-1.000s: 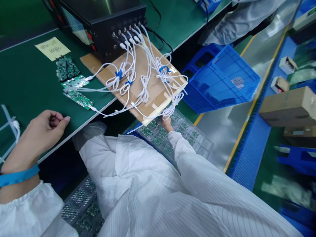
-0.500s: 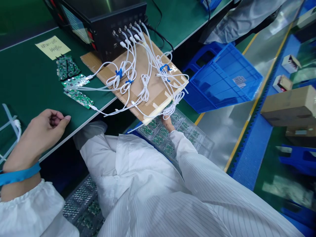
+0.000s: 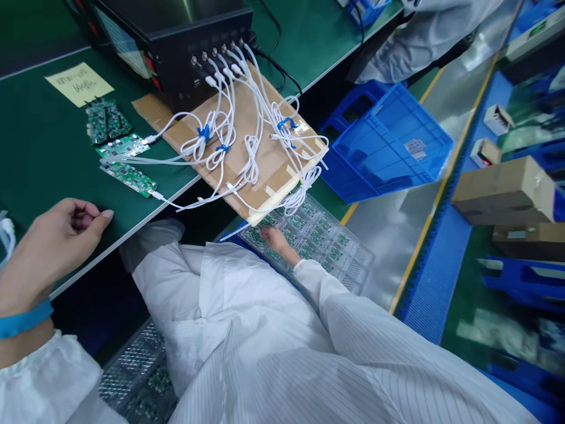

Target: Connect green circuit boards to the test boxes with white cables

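Note:
My left hand [image 3: 62, 247] rests at the green table's [image 3: 35, 171] edge, fingers curled in and thumb against them, with nothing showing inside. Further along the table lie two green circuit boards [image 3: 128, 178] with white cable plugs in their ends, beside a small stack of darker boards [image 3: 108, 121]. Below the tabletop, my right hand [image 3: 277, 240] reaches into a clear plastic tray [image 3: 364, 259] of small circuit boards [image 3: 333, 250]. Its fingers are bent together over the near left cells; whatever they grip, if anything, is too small to make out.
A black tester box [image 3: 198, 53] feeds several looped white cables [image 3: 251, 159] over a cardboard sheet [image 3: 273, 171] jutting past the table edge. A blue crate [image 3: 388, 147] stands beyond. Another tray [image 3: 132, 365] sits low by my legs. A person's sleeve [image 3: 397, 53] shows at the top.
My right hand has moved left and nearer to me across the tray, out from beside the hanging cables. My left hand keeps its curled pose; the whole view has shifted slightly.

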Demonstrator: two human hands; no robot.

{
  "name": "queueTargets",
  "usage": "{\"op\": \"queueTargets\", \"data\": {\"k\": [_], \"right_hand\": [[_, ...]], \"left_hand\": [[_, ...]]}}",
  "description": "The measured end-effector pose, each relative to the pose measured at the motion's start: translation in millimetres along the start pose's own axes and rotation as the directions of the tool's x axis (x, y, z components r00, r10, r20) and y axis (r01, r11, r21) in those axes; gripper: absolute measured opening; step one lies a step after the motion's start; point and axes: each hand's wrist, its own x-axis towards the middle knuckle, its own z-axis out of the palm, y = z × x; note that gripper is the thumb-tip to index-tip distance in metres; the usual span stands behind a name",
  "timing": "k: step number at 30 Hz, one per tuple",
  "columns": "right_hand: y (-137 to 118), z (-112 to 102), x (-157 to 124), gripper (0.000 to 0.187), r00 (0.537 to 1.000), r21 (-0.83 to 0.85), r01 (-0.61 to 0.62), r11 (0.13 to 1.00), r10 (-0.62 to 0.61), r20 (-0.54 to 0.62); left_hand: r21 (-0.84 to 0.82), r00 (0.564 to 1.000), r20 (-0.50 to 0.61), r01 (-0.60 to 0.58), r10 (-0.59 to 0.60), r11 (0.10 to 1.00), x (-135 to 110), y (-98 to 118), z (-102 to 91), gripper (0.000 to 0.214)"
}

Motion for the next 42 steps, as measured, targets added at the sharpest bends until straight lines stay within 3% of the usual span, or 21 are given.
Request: {"op": "queueTargets", "data": {"k": [4,8,19,27,32,37,42], "right_hand": [[-22.9,25.6,-19.3,0.023,0.997,-0.067,-0.045,0.997,0.049,0.065],[-30.6,32.6,-22.0,0.024,0.995,-0.154,-0.100,0.983,0.103,0.017],[-27.7,49.6,-27.7,0.036,1.000,-0.236,-0.010,0.972,0.010,-0.003],[-25.3,64.3,-29.1,0.051,0.998,-0.237,-0.031,0.971,0.015,-0.068],[-16.9,44.2,-10.9,0.040,0.987,-0.192,-0.045,0.980,0.013,-0.163],[20.1,4.1,34.3,0.053,0.947,-0.142,-0.167,0.976,0.119,-0.297],[44.1,-6.6,54.2,0.058,0.957,-0.141,-0.152,0.978,0.110,-0.268]], "left_hand": [[-0.004,1.000,0.011,0.006,-0.006,1.000,-1.5,1.1,-0.3,0.032],[-0.020,1.000,0.000,0.026,-0.026,0.999,-6.8,12.8,-2.4,0.027],[-0.049,0.998,0.005,0.066,-0.066,0.997,-12.2,21.9,-4.6,0.022],[-0.053,0.996,0.012,0.090,-0.089,0.995,-17.8,32.4,-7.3,0.021],[-0.034,0.998,0.016,0.056,-0.056,0.998,-13.2,22.4,-5.0,0.023],[-0.039,0.998,0.010,0.057,-0.056,0.998,-13.6,24.5,-5.3,0.024],[-0.048,0.999,0.011,0.051,-0.050,0.998,-15.3,25.5,-4.5,0.024]]}}
